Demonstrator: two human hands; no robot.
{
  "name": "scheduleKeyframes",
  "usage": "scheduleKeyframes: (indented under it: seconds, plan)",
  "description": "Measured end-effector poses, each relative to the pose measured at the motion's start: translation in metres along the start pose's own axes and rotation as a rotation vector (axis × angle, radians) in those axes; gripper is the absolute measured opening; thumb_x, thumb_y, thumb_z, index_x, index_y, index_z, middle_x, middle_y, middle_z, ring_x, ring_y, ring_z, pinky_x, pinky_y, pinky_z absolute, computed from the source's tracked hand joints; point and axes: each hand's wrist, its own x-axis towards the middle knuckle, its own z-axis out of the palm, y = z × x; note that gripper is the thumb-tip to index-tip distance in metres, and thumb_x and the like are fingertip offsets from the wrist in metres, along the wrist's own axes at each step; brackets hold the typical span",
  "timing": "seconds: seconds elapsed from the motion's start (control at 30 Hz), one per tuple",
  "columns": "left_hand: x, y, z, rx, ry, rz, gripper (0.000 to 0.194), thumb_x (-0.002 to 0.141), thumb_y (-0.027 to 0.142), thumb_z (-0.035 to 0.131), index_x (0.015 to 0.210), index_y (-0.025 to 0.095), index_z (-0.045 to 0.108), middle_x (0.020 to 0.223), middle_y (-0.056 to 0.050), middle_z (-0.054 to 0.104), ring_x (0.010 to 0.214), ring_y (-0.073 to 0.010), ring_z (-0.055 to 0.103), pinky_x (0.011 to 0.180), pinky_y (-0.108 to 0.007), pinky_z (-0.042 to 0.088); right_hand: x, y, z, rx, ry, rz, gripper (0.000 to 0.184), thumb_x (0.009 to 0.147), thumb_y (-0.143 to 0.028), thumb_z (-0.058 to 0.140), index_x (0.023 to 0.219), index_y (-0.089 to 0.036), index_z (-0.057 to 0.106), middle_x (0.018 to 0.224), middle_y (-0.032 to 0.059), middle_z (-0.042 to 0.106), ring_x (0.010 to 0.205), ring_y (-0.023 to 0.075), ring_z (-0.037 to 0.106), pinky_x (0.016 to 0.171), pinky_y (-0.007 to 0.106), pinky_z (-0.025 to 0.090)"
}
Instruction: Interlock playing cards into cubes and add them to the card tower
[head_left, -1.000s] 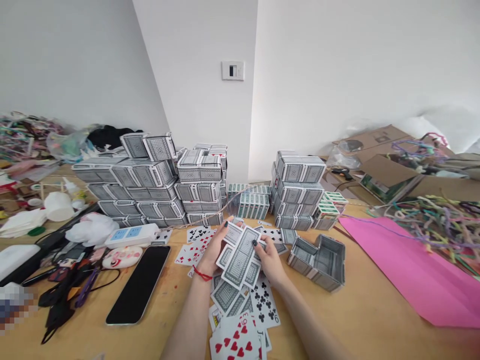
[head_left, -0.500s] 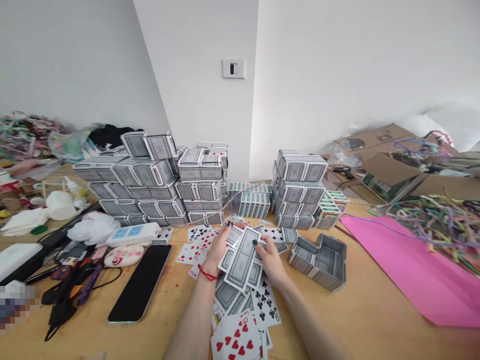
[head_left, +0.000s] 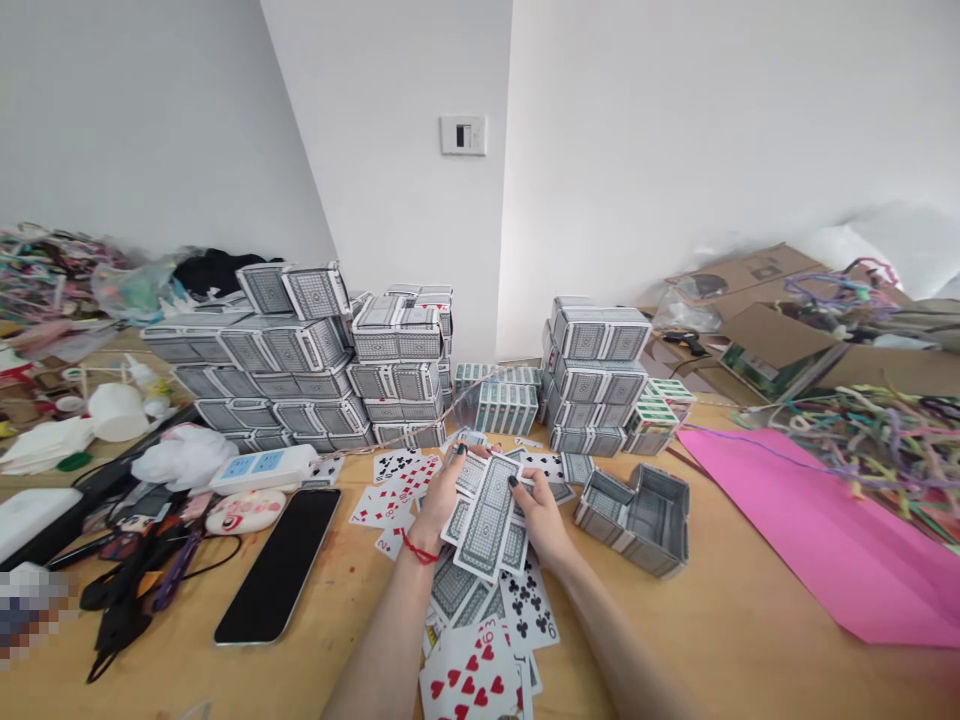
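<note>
Several playing cards (head_left: 486, 520), backs up and overlapping at angles, are held between my two hands over the table. My left hand (head_left: 442, 495), with a red string bracelet at the wrist, closes on their left side. On the right side, my right hand (head_left: 540, 512) pinches them, its thumb lying on the top card. Beneath lie loose cards, among them a nine of clubs (head_left: 529, 603) and heart cards (head_left: 469, 675) nearer to me. More face-up cards (head_left: 397, 492) lie left of my left hand. Right of my right hand stands an open box folded from cards (head_left: 637, 520).
Stacked card blocks rise at the left (head_left: 285, 345), centre (head_left: 397, 380) and right (head_left: 600, 375). Green-edged card packs (head_left: 506, 405) stand between them. A phone (head_left: 279, 565), a power strip (head_left: 262, 468) and cables are at left. Pink paper (head_left: 817, 540) and a cardboard box (head_left: 795, 350) lie right.
The held cards have tilted slightly more upright and shifted a little right with my left hand. Both hands keep their hold, and the box and stacks stay put.
</note>
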Motion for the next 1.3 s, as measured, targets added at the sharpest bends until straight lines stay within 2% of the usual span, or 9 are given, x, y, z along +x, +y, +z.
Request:
scheduleKeyframes:
  seconds: [0.1,0.33,0.43,0.67,0.83,1.07,1.2,1.3]
  plan:
    - [0.002,-0.006,-0.001,-0.017,-0.039,-0.032,0.034,0.07,0.043,0.059,0.093,0.017,0.062,0.087,-0.005,0.068,0.089,-0.0219,0.061,0.079,-0.03,0.044,0.001,0.002,0.0,-0.012,0.023,-0.007,0.032,0.07,-0.049,0.057,0.084,-0.024,0.043,0.068,-0.0028,0.056,0.06,0.0163,0.053,0.057,0.027,0.042]
    - [0.0,-0.005,-0.001,0.013,0.022,-0.054,0.048,0.069,0.056,0.054,0.097,0.018,0.061,0.086,-0.007,0.069,0.087,-0.0221,0.062,0.076,-0.031,0.046,0.005,0.009,0.0,-0.095,0.084,-0.092,0.031,0.07,-0.049,0.056,0.083,-0.023,0.043,0.067,-0.0039,0.053,0.06,0.0145,0.05,0.057,0.025,0.041]
    - [-0.001,-0.003,0.001,0.055,0.058,-0.047,0.049,0.066,0.057,0.057,0.095,0.017,0.062,0.087,-0.007,0.069,0.086,-0.0225,0.062,0.075,-0.03,0.046,0.006,0.008,-0.001,-0.113,0.066,-0.091,0.032,0.07,-0.05,0.054,0.084,-0.023,0.043,0.067,-0.0036,0.053,0.06,0.0147,0.05,0.057,0.026,0.041]
    - [0.001,-0.009,-0.001,0.034,0.074,-0.006,0.046,0.067,0.054,0.058,0.092,0.015,0.063,0.084,-0.008,0.07,0.083,-0.0225,0.063,0.073,-0.03,0.047,0.007,0.006,-0.002,-0.16,0.038,-0.111,0.032,0.071,-0.05,0.053,0.086,-0.023,0.043,0.066,-0.0043,0.052,0.059,0.0143,0.049,0.057,0.025,0.04]
    - [-0.001,-0.008,0.001,0.118,0.115,-0.026,0.045,0.065,0.05,0.062,0.094,0.016,0.064,0.085,-0.007,0.07,0.081,-0.0225,0.064,0.07,-0.029,0.047,0.009,0.009,-0.005,-0.153,0.02,-0.105,0.03,0.073,-0.049,0.051,0.089,-0.024,0.044,0.072,-0.0023,0.056,0.064,0.0163,0.052,0.06,0.027,0.042]
    - [-0.003,-0.006,0.004,0.058,-0.016,-0.036,0.046,0.071,0.05,0.056,0.101,0.016,0.063,0.085,-0.008,0.07,0.082,-0.0216,0.064,0.072,-0.029,0.047,0.01,0.011,-0.006,-0.081,-0.004,-0.072,0.03,0.074,-0.047,0.051,0.093,-0.024,0.044,0.07,-0.0023,0.057,0.064,0.0175,0.054,0.062,0.03,0.045]
    - [-0.004,-0.005,0.006,0.058,-0.022,-0.038,0.042,0.071,0.045,0.059,0.102,0.017,0.062,0.091,-0.008,0.069,0.086,-0.0216,0.063,0.074,-0.029,0.048,0.01,0.01,-0.006,-0.076,0.012,-0.105,0.028,0.074,-0.046,0.052,0.091,-0.024,0.045,0.076,-0.0016,0.058,0.069,0.0177,0.055,0.064,0.029,0.044]
    - [-0.005,-0.006,0.005,0.045,-0.009,-0.009,0.04,0.067,0.034,0.065,0.105,0.022,0.059,0.099,-0.005,0.067,0.085,-0.019,0.063,0.072,-0.027,0.049,0.011,0.009,-0.006,-0.077,0.007,-0.116,0.028,0.075,-0.047,0.051,0.091,-0.024,0.044,0.078,-0.0012,0.058,0.071,0.0175,0.054,0.066,0.029,0.044]
